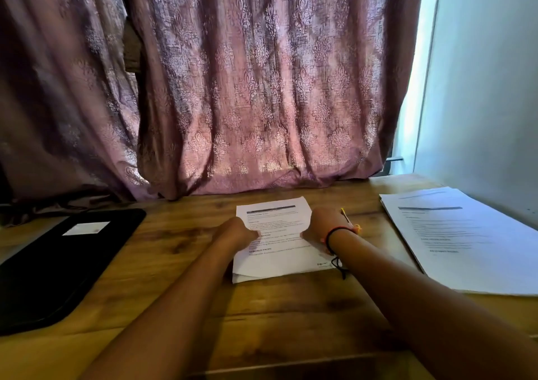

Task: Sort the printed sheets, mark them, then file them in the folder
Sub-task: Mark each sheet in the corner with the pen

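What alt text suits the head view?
The left hand and right hand rest on printed sheets on a wooden table; the right seems to hold a pen. A black folder lies left, another paper stack right.

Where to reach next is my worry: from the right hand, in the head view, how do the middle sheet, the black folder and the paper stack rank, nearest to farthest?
1. the middle sheet: under the right hand, touching it.
2. the paper stack: to its right, apart.
3. the black folder: far left, past the left hand.
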